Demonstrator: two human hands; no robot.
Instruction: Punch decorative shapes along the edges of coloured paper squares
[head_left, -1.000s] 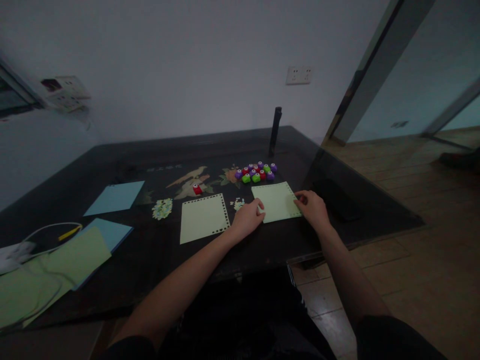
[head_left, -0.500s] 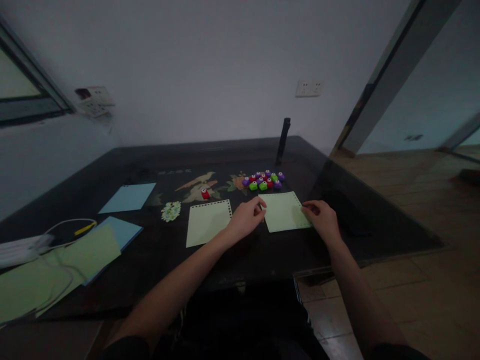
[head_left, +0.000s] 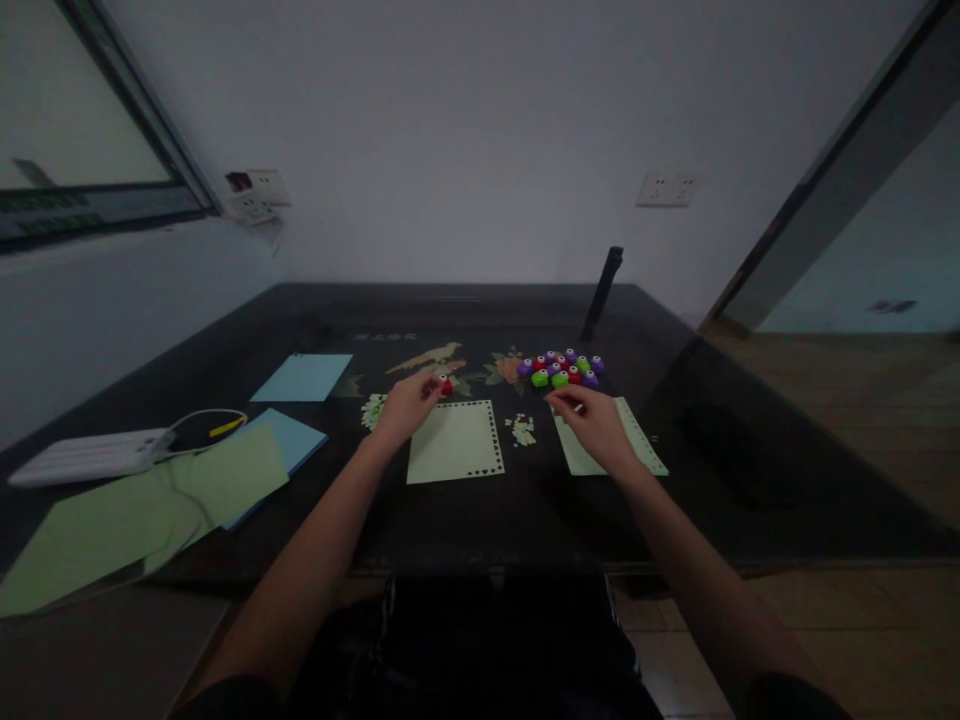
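My left hand (head_left: 405, 403) reaches across the dark table to a small red paper punch (head_left: 446, 384), with its fingertips at the punch. Just below lies a pale green sheet (head_left: 454, 443) with punched holes along its edges. My right hand (head_left: 592, 425) hovers over a second pale green sheet (head_left: 636, 440), fingers apart and holding nothing. A cluster of purple, red and green punches (head_left: 561, 368) sits just beyond that hand. Small paper cut-outs (head_left: 522, 430) lie between the two sheets.
Two blue sheets (head_left: 301, 377) and more green paper (head_left: 142, 500) lie at the left beside a white power strip (head_left: 86, 456) with a cable. A dark upright post (head_left: 603, 280) stands at the back. The table edge (head_left: 525, 570) runs close in front of me.
My left hand left the right-hand sheet and moved left and forward to the red punch. My right hand lifted from the sheet's right edge toward its far side. The view turned left.
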